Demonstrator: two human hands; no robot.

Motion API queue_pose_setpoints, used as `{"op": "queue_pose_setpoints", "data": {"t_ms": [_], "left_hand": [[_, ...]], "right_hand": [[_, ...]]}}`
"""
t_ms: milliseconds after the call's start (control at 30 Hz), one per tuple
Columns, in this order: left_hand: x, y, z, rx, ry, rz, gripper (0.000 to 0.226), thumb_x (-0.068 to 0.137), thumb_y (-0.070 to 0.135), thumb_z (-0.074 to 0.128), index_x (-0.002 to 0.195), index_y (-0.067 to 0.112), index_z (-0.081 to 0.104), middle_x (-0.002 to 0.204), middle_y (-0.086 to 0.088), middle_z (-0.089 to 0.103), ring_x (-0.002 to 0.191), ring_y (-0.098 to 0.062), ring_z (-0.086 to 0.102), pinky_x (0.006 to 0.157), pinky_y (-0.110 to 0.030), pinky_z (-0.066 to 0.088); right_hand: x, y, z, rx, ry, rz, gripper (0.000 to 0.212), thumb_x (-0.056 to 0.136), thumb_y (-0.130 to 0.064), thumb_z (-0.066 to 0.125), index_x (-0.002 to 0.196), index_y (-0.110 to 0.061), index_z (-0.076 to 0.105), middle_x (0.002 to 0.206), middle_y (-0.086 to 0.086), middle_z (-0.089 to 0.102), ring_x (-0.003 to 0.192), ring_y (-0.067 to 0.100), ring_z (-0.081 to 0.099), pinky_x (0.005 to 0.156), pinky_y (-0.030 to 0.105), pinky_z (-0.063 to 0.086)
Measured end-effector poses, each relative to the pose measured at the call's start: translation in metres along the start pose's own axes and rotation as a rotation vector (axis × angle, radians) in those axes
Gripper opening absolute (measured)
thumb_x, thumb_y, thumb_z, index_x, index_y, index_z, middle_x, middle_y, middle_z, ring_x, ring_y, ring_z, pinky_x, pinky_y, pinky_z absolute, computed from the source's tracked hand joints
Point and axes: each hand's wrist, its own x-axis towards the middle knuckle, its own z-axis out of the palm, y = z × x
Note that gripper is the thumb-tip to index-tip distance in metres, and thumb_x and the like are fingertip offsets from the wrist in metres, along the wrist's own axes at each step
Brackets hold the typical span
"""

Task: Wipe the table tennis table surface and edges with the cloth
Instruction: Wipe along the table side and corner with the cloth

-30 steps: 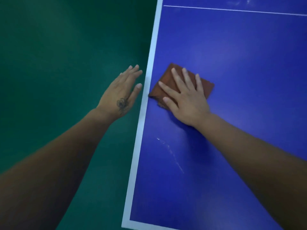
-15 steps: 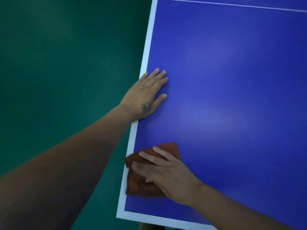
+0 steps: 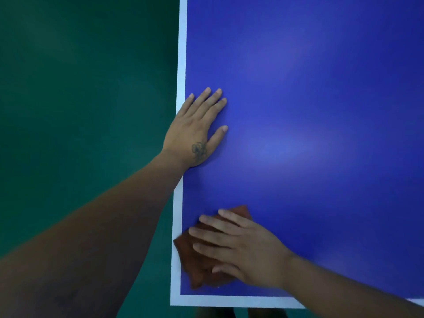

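While both flat hands press, cloth [image 3: 199, 265] covers the blue table [image 3: 309, 111] corner above green floor [image 3: 80, 99].

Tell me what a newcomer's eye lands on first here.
The blue table fills the right side, its white edge line against a green floor. The right hand presses a brown cloth flat at the near left corner; farther up, the tattooed left hand lies flat by the edge.

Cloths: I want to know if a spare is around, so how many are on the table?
1. The brown cloth lies at the table's near left corner, pressed flat under the right hand. None other shows.
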Motion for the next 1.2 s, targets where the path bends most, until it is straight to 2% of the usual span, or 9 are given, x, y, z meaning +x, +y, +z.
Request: {"op": "queue_pose_setpoints", "data": {"t_ms": [200, 367, 433, 533, 667, 833, 967, 1067, 1200], "left_hand": [[0.000, -0.001, 0.003, -0.003, 0.012, 0.007, 0.061, 0.113, 0.043, 0.045, 0.166, 0.014, 0.038, 0.176, -0.001, 0.030, 0.165, -0.021, 0.020, 0.134, -0.049, 0.014], [-0.002, 0.003, 0.002, 0.064, -0.019, -0.013, 0.063, 0.114, 0.043, 0.039, 0.169, 0.013, 0.030, 0.178, -0.004, 0.021, 0.167, -0.026, 0.011, 0.135, -0.050, 0.006], [-0.009, 0.010, 0.000, 0.044, -0.003, -0.027, 0.061, 0.115, 0.039, 0.039, 0.168, 0.009, 0.030, 0.178, -0.006, 0.021, 0.167, -0.027, 0.011, 0.135, -0.051, 0.007], [-0.033, 0.028, 0.000, -0.009, 0.029, -0.008, 0.059, 0.115, 0.035, 0.041, 0.166, 0.006, 0.034, 0.177, -0.009, 0.025, 0.166, -0.028, 0.015, 0.135, -0.051, 0.012], [-0.066, 0.043, 0.004, 0.010, -0.009, -0.013, 0.059, 0.115, 0.034, 0.040, 0.167, 0.008, 0.032, 0.177, -0.007, 0.023, 0.167, -0.026, 0.014, 0.135, -0.050, 0.013], [-0.071, 0.046, 0.006, 0.013, 0.015, -0.035, 0.058, 0.114, 0.034, 0.045, 0.166, 0.011, 0.036, 0.176, -0.005, 0.027, 0.165, -0.025, 0.019, 0.134, -0.050, 0.015], [-0.071, 0.046, 0.009, -0.002, 0.036, -0.041, 0.058, 0.114, 0.038, 0.046, 0.166, 0.014, 0.039, 0.176, -0.002, 0.030, 0.165, -0.023, 0.020, 0.134, -0.050, 0.016], [-0.071, 0.044, 0.011, -0.005, 0.043, -0.041, 0.058, 0.113, 0.040, 0.047, 0.166, 0.015, 0.039, 0.175, -0.002, 0.031, 0.165, -0.022, 0.020, 0.134, -0.049, 0.015], [-0.071, 0.044, 0.013, 0.001, 0.052, -0.042, 0.058, 0.113, 0.040, 0.048, 0.165, 0.016, 0.040, 0.176, -0.001, 0.030, 0.165, -0.022, 0.021, 0.135, -0.046, 0.014]], "right_hand": [[0.005, -0.013, -0.004, 0.001, 0.069, 0.002, 0.040, 0.109, -0.041, 0.048, 0.146, -0.029, 0.056, 0.168, -0.006, 0.034, 0.159, 0.020, 0.024, 0.130, 0.045, 0.019], [0.001, 0.082, -0.048, 0.051, 0.247, 0.502, 0.045, 0.103, -0.031, 0.042, 0.144, -0.018, 0.057, 0.162, 0.003, 0.045, 0.151, 0.028, 0.037, 0.123, 0.049, 0.022], [-0.010, 0.117, -0.056, 0.106, 0.257, 0.677, 0.047, 0.109, -0.032, 0.041, 0.151, -0.015, 0.052, 0.166, 0.001, 0.039, 0.156, 0.030, 0.030, 0.127, 0.054, 0.022], [-0.016, 0.126, -0.046, 0.021, 0.209, 0.767, 0.056, 0.109, -0.044, 0.042, 0.160, -0.021, 0.040, 0.172, -0.004, 0.025, 0.161, 0.026, 0.018, 0.129, 0.052, 0.017], [-0.011, 0.078, -0.027, -0.030, 0.179, 0.736, 0.069, 0.103, -0.058, 0.039, 0.164, -0.026, 0.031, 0.175, -0.003, 0.015, 0.162, 0.025, 0.012, 0.128, 0.052, 0.016], [-0.030, -0.031, 0.006, 0.075, 0.187, 0.511, 0.073, 0.103, -0.061, 0.043, 0.165, -0.026, 0.028, 0.175, -0.002, 0.010, 0.162, 0.027, 0.008, 0.129, 0.052, 0.015], [-0.041, -0.087, 0.023, 0.062, 0.112, 0.327, 0.054, 0.109, -0.045, 0.044, 0.160, -0.029, 0.038, 0.175, -0.005, 0.014, 0.162, 0.025, 0.008, 0.130, 0.048, 0.011], [-0.042, -0.088, 0.018, 0.037, 0.097, 0.160, 0.045, 0.106, -0.030, 0.046, 0.150, -0.028, 0.054, 0.169, -0.008, 0.033, 0.160, 0.024, 0.021, 0.131, 0.046, 0.010], [-0.053, -0.034, -0.011, 0.084, 0.233, 0.224, 0.041, 0.099, -0.014, 0.052, 0.137, -0.021, 0.067, 0.160, -0.002, 0.048, 0.150, 0.024, 0.043, 0.127, 0.045, 0.029]]}}
